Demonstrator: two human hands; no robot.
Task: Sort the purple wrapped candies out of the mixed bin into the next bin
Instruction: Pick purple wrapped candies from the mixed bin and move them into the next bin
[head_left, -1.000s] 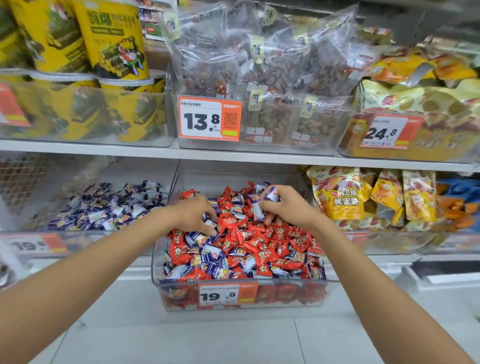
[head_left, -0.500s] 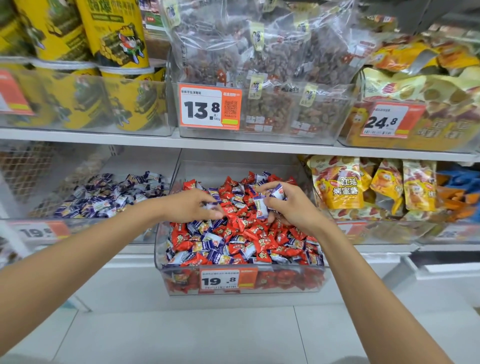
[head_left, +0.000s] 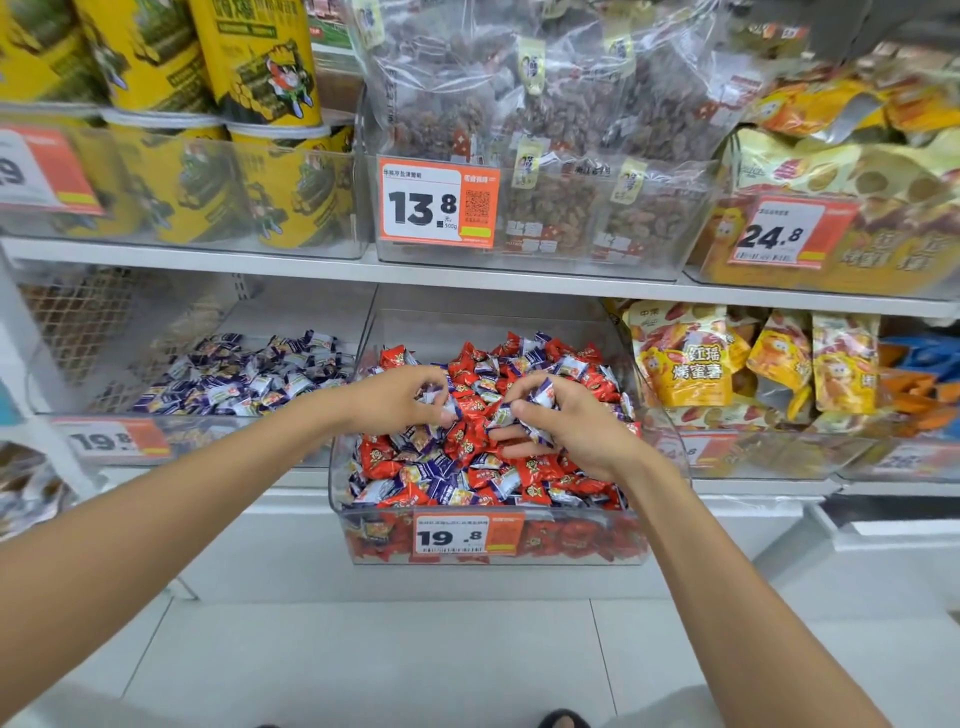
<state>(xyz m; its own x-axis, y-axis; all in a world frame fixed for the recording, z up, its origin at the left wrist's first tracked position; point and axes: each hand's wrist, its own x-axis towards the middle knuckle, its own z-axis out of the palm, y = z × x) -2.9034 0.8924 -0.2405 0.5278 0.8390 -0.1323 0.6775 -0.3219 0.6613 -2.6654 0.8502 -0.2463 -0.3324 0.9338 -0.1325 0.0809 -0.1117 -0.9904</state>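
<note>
Shop shelving (head_left: 260, 254) fills the head view, with the mixed bin (head_left: 571, 512) at 12 o'clock on the lower tier. The left hand (head_left: 400, 400) curls round purple candies (head_left: 543, 392) above the heap, and the right hand (head_left: 571, 421) clutches several more. Best, I judge, to hold both fists snug and lift clear of the red sweets (head_left: 376, 460). Then carry to the next bin (head_left: 234, 436) at 10 o'clock and release low over its purple pile.

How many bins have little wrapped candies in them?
2. The mixed bin, red and purple together, is in the middle; the purple-candy bin is just left of it. More may be out of view.
</note>
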